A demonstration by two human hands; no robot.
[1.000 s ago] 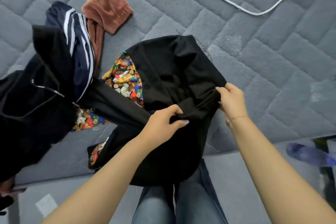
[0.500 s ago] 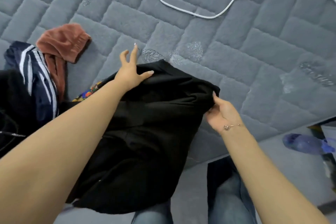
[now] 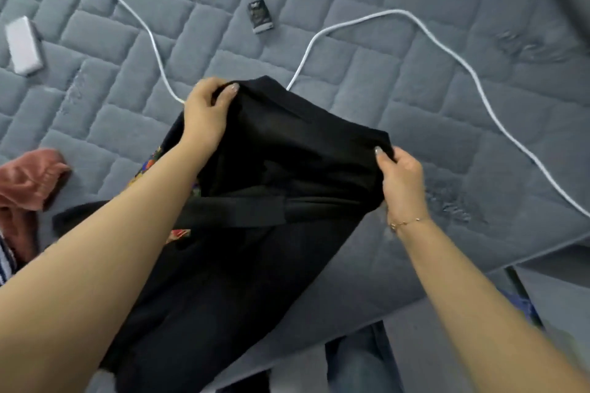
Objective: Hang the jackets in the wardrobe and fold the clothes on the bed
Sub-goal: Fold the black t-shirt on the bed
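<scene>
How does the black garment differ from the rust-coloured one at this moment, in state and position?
The black garment is gripped at its top edge by the left hand and right hand; the rust-coloured garment is untouched. The black one is stretched between the hands at centre frame; the rust one lies crumpled at the left edge. Both are over the grey quilted bed.

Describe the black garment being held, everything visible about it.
The black garment is plain, matte, soft-looking cloth, with no print visible. The left hand grips its far top corner and the right hand pinches the other top corner, stretching the upper edge between them. A folded band crosses its middle. The rest drapes down over the bed's near edge toward the person. It overlaps a white cable and a colourful printed cloth beneath.
</scene>
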